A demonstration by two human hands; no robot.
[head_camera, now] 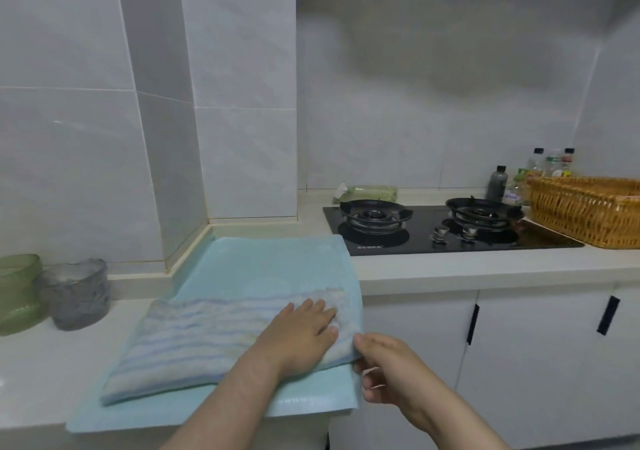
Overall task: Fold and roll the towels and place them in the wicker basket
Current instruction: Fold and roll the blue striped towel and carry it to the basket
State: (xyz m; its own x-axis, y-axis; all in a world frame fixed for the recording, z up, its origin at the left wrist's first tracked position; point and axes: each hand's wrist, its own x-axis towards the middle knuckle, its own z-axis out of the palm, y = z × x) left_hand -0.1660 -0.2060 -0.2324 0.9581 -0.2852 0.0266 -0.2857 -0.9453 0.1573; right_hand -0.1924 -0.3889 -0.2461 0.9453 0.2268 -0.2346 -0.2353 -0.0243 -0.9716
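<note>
A folded towel [194,342] with pale blue and white stripes lies flat on a light blue mat [277,269] at the counter's front edge. My left hand [301,331] rests palm down on the towel's right part, fingers straight. My right hand [384,366] pinches the towel's near right corner between thumb and fingers, just off the counter's edge. The wicker basket [585,210] stands at the far right of the counter, beyond the stove; its inside is hidden from here.
A black two-burner gas stove [446,227] sits between the mat and the basket. Several bottles [533,179] stand behind the basket. A green cup [17,293] and a grey cup [78,293] stand at the left. White cabinet doors [540,363] are below.
</note>
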